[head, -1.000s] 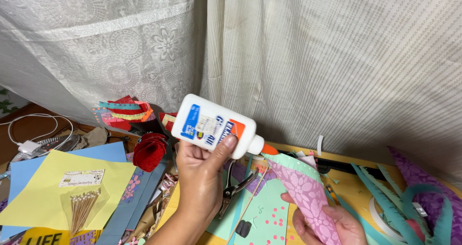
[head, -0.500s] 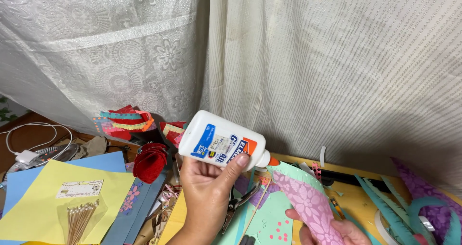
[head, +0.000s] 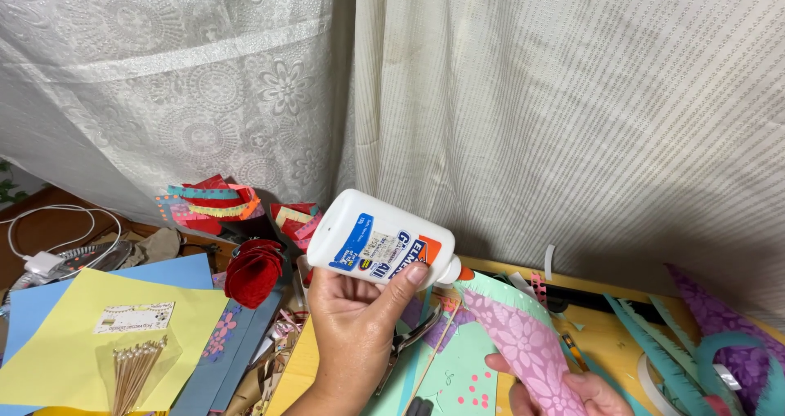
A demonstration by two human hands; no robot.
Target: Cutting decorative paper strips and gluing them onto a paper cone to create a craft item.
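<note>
Glue bottle tilted, clamped in left hand grip | right hand grip pinches pink paper cone

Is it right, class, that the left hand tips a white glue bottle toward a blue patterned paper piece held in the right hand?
Not quite: the patterned paper piece is pink, not blue. The head view shows the left hand tipping the white glue bottle, nozzle aimed at that pink paper, whose lower end the right hand holds.
</note>
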